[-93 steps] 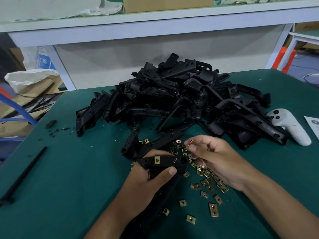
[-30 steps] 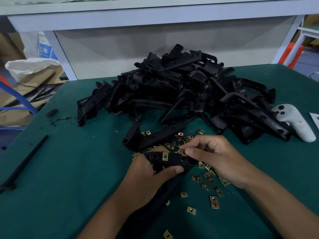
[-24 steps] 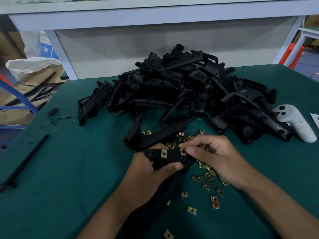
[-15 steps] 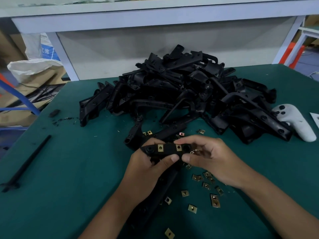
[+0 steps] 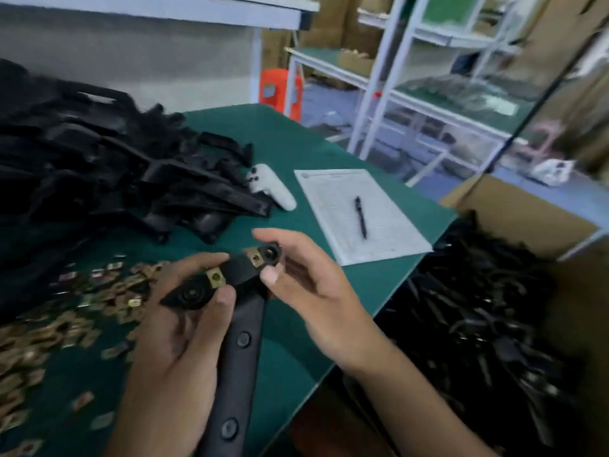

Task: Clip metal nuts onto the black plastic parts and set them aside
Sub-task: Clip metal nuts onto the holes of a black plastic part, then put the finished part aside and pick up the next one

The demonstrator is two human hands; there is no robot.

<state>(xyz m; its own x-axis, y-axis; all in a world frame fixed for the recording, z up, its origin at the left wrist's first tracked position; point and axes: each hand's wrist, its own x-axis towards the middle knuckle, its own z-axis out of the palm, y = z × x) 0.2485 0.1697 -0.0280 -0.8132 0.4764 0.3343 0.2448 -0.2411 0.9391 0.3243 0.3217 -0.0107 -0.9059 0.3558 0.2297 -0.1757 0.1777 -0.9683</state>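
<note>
Both hands hold one black plastic part (image 5: 238,354) above the green table (image 5: 290,150). Its crossbar carries two brass metal nuts, one nut (image 5: 216,277) by my left thumb and another nut (image 5: 255,257) near the round end. My left hand (image 5: 174,344) grips the crossbar and long stem. My right hand (image 5: 306,288) pinches the round end between thumb and forefinger. Several loose metal nuts (image 5: 66,311) lie scattered at the left. A big pile of black parts (image 5: 99,166) fills the upper left.
A white controller (image 5: 273,188) lies beside the pile. A paper sheet (image 5: 359,212) with a black pen (image 5: 361,217) sits at the table's right edge. Right of the table stands a cardboard box (image 5: 527,219) holding several black parts (image 5: 478,318). Metal shelving stands behind.
My head has turned right, so the box and paper came into view. The part now carries two nuts and both hands lifted it and moved it rightward, away from the loose nuts.
</note>
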